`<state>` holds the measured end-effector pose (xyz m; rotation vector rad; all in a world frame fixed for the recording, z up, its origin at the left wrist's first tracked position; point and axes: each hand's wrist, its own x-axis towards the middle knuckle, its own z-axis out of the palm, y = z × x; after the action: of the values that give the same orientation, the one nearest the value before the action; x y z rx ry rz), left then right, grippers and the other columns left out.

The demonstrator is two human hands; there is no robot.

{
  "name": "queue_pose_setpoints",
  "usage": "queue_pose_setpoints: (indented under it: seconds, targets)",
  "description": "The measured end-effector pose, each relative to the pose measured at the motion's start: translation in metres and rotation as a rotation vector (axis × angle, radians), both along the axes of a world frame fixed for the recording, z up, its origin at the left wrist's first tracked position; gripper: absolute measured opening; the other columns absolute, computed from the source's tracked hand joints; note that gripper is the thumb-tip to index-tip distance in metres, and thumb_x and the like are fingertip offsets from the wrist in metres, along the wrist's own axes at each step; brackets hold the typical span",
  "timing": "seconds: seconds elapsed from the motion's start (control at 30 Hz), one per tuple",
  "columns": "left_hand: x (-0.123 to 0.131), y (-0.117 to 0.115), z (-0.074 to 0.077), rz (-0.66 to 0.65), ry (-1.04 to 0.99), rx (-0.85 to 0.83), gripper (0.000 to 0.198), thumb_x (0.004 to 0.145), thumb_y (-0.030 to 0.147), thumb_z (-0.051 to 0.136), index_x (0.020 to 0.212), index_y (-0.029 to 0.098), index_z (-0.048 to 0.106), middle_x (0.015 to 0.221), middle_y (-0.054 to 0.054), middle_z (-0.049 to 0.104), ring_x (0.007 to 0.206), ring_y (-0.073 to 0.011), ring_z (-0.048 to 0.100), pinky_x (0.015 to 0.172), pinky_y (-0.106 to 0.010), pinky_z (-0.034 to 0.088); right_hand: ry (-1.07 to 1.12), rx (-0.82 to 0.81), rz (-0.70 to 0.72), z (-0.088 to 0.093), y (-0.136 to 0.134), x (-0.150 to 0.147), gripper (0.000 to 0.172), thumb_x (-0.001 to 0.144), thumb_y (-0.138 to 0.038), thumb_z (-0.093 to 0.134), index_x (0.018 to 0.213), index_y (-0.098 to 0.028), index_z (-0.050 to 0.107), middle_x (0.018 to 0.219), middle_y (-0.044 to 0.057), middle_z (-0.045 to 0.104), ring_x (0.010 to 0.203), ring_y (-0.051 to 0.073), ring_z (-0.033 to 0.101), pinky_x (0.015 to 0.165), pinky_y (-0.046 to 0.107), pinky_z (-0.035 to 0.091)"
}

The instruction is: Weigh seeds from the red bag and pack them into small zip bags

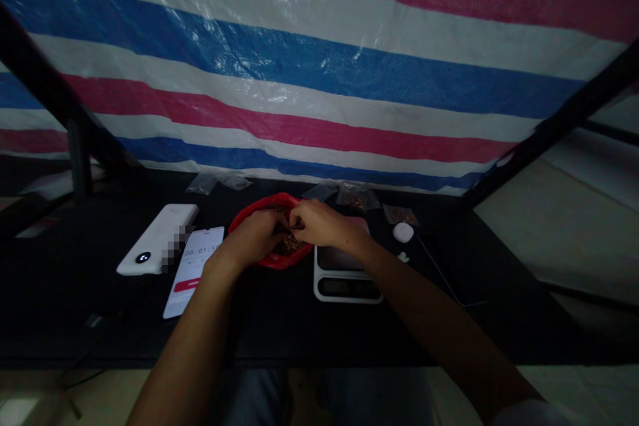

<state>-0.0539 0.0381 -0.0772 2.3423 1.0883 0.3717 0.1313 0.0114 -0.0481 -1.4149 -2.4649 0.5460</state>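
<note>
A red plastic bag (291, 259), its mouth spread wide, holds many small brown pieces (290, 243). My left hand (255, 234) reaches into it from the left, fingers curled down toward the pieces. From the right comes my right hand (320, 222), fingers pinched together over the same pieces, close to the left fingertips. What the fingertips hold is too small and dark to make out. Under my right wrist lies a white digital scale (348, 287), its plate partly covered by the forearm.
Left of the bag lie a phone (200, 256) showing a running timer and a white power bank (154, 239). Clear bags (202, 183) lie along the back, some with brown bits (401, 215). A white earbud case (403, 232) and a dark flat device (444, 269) are at right.
</note>
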Motion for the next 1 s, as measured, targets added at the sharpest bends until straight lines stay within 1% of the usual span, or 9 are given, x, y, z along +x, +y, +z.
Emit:
queue_pose_setpoints:
  seconds: [0.13, 0.27, 0.33, 0.47, 0.6, 0.67, 0.77, 0.83, 1.0]
  targets:
    - [-0.001, 0.001, 0.000, 0.017, 0.052, -0.012, 0.028, 0.084, 0.013, 0.059, 0.103, 0.022, 0.078, 0.110, -0.008, 0.079, 0.100, -0.0235, 0.073, 0.085, -0.028, 0.051, -0.067, 0.004, 0.002, 0.002, 0.000, -0.004, 0.014, 0.076, -0.004, 0.062, 0.075, -0.014, 0.071, 0.074, 0.003, 0.070, 0.061, 0.010, 0.051, 0.060, 0.026, 0.031]
    - [-0.002, 0.001, 0.002, 0.051, 0.070, 0.015, 0.026, 0.086, 0.018, 0.062, 0.106, 0.023, 0.078, 0.108, -0.006, 0.079, 0.101, -0.0241, 0.073, 0.086, -0.030, 0.052, 0.017, 0.019, 0.012, 0.004, 0.002, -0.002, 0.016, 0.075, -0.004, 0.063, 0.078, -0.015, 0.073, 0.077, 0.003, 0.071, 0.068, 0.012, 0.056, 0.063, 0.025, 0.035]
    - [-0.002, 0.000, 0.004, 0.053, 0.060, 0.023, 0.024, 0.086, 0.019, 0.064, 0.104, 0.023, 0.079, 0.108, -0.005, 0.080, 0.100, -0.0239, 0.073, 0.087, -0.030, 0.052, 0.086, 0.051, -0.015, 0.004, 0.003, 0.003, 0.014, 0.075, -0.005, 0.065, 0.080, -0.015, 0.074, 0.080, 0.004, 0.072, 0.071, 0.013, 0.059, 0.065, 0.024, 0.038]
    - [-0.001, -0.002, 0.008, 0.049, 0.045, 0.031, 0.024, 0.088, 0.019, 0.062, 0.106, 0.021, 0.078, 0.108, -0.006, 0.079, 0.098, -0.0234, 0.074, 0.089, -0.031, 0.053, 0.293, 0.060, -0.095, 0.010, -0.001, 0.024, 0.011, 0.077, -0.009, 0.067, 0.082, -0.016, 0.073, 0.081, 0.003, 0.073, 0.072, 0.013, 0.064, 0.067, 0.024, 0.045]
    - [0.000, -0.002, 0.008, 0.046, 0.039, 0.055, 0.022, 0.089, 0.020, 0.063, 0.105, 0.020, 0.078, 0.110, -0.007, 0.079, 0.100, -0.0242, 0.073, 0.092, -0.032, 0.052, 0.478, 0.033, -0.197, 0.017, -0.014, 0.057, 0.006, 0.078, -0.017, 0.070, 0.083, -0.017, 0.072, 0.084, 0.004, 0.074, 0.076, 0.016, 0.067, 0.071, 0.028, 0.052]
    - [0.001, -0.002, 0.007, 0.037, 0.026, 0.063, 0.023, 0.089, 0.020, 0.063, 0.106, 0.021, 0.078, 0.111, -0.006, 0.079, 0.101, -0.0240, 0.073, 0.092, -0.031, 0.052, 0.529, -0.007, -0.229, 0.018, -0.023, 0.074, 0.008, 0.077, -0.021, 0.072, 0.084, -0.017, 0.072, 0.084, 0.005, 0.074, 0.076, 0.017, 0.068, 0.071, 0.030, 0.053]
    - [0.002, -0.002, 0.007, 0.026, -0.001, 0.055, 0.024, 0.088, 0.018, 0.062, 0.106, 0.021, 0.078, 0.109, -0.005, 0.079, 0.099, -0.0222, 0.074, 0.090, -0.030, 0.053, 0.608, -0.097, -0.257, 0.013, -0.033, 0.093, 0.013, 0.077, -0.028, 0.074, 0.084, -0.018, 0.072, 0.082, 0.004, 0.073, 0.074, 0.017, 0.068, 0.070, 0.031, 0.054]
    - [0.003, -0.002, 0.008, 0.019, -0.011, 0.059, 0.024, 0.088, 0.017, 0.062, 0.105, 0.021, 0.078, 0.109, -0.005, 0.079, 0.098, -0.0216, 0.074, 0.090, -0.029, 0.053, 0.637, -0.120, -0.263, 0.009, -0.039, 0.100, 0.015, 0.076, -0.030, 0.075, 0.084, -0.018, 0.071, 0.081, 0.003, 0.072, 0.074, 0.017, 0.068, 0.070, 0.031, 0.054]
    - [0.005, -0.001, 0.007, -0.022, -0.067, 0.037, 0.022, 0.089, 0.021, 0.061, 0.103, 0.020, 0.078, 0.110, -0.005, 0.079, 0.100, -0.0218, 0.073, 0.091, -0.030, 0.054, 0.602, -0.066, -0.225, 0.000, -0.046, 0.107, 0.014, 0.079, -0.030, 0.074, 0.085, -0.018, 0.073, 0.087, 0.004, 0.071, 0.077, 0.016, 0.065, 0.072, 0.030, 0.052]
